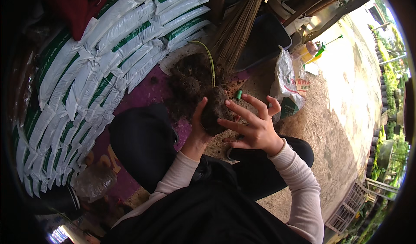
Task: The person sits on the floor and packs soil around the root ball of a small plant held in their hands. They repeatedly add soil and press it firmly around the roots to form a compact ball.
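Note:
A dark clump of soil and roots (213, 115) rests in my left hand (197, 130), with the thumb along its left side. One long green-yellow leaf or stem (211, 60) rises from its top and bends over to the left. My right hand (256, 123) is at the clump's right side with fingers spread, and some fingertips appear to touch the soil. Just beyond the clump lies a heap of loose dark soil with fibrous roots (188, 75). A small green cylinder (239, 94) is on the ground near my right fingertips.
Stacked white-and-green plastic sacks (130, 39) line the left. A stick broom (240, 26) and dark tub (268, 37) stand ahead. To the right are a crumpled printed bag (286, 78) and a yellow-green sprayer (312, 54). Purple sheeting (146, 91) covers part of the floor.

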The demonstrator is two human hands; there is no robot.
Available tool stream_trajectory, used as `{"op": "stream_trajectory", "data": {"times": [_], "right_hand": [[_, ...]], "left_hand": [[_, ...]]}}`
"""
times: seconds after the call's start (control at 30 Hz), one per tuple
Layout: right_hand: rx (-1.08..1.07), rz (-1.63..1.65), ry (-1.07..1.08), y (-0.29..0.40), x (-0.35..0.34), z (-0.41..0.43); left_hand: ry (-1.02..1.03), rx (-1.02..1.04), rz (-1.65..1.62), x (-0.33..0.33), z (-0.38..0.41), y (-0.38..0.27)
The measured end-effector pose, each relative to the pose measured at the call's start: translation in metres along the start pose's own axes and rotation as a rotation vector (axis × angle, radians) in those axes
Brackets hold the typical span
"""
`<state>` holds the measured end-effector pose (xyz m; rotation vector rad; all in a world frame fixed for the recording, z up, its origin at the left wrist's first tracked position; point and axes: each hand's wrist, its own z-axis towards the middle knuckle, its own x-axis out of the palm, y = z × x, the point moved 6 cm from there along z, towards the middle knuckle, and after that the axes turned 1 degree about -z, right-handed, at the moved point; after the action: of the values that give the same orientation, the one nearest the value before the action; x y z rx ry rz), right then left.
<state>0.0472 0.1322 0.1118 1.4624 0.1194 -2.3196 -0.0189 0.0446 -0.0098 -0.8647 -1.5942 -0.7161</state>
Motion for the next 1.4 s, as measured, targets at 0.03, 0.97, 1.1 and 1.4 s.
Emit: {"op": "stream_trajectory", "data": {"times": [0.03, 0.97, 1.1, 1.4], "right_hand": [[-0.011, -0.046, 0.001, 0.0, 0.005, -0.004], [0.061, -0.037, 0.081, 0.008, 0.031, -0.003], [0.098, 0.087, 0.082, 0.008, 0.02, -0.006], [0.138, -0.06, 0.145, 0.002, 0.024, 0.001]], "left_hand": [[0.0, 0.004, 0.003, -0.002, -0.001, 0.0], [-0.195, 0.089, 0.373, -0.018, 0.003, -0.01], [-0.19, 0.189, 0.478, -0.015, 0.004, -0.017], [-0.22, 0.246, 0.586, -0.004, 0.001, -0.022]]}}
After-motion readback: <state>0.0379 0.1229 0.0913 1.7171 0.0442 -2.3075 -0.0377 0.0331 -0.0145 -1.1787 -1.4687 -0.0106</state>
